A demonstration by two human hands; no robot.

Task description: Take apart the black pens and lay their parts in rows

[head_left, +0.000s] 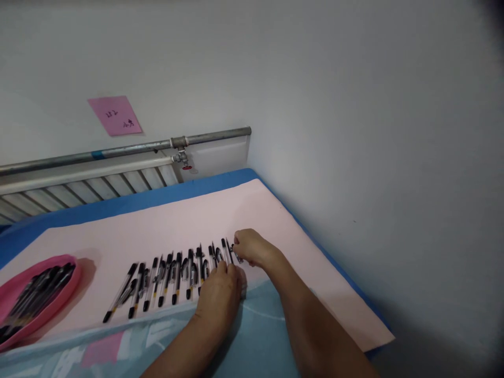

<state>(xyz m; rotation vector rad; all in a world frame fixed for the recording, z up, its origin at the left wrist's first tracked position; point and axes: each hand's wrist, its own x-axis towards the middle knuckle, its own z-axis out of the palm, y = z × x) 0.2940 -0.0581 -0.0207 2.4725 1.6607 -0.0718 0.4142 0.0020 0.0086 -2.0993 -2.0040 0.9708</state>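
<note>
A row of clear-barrelled gel pens (177, 278) with black ends lies side by side on the pink sheet, with loose black pen caps (193, 274) between several of them. At the right end of the row, my left hand (220, 291) is closed, its fingertips on the lower part of a pen (225, 252). Just up and to the right, my right hand (252, 247) is pinched on a small dark piece with a clip that looks like a pen cap (238, 256). My fingers partly hide both things.
A pink basket (74, 283) full of black pens stands at the left. The pink sheet (157, 220) lies on a blue-covered table (129, 202); light-blue patterned cloth (260, 325) covers the near edge. A radiator (90, 189), pipe (216, 135) and walls bound the table.
</note>
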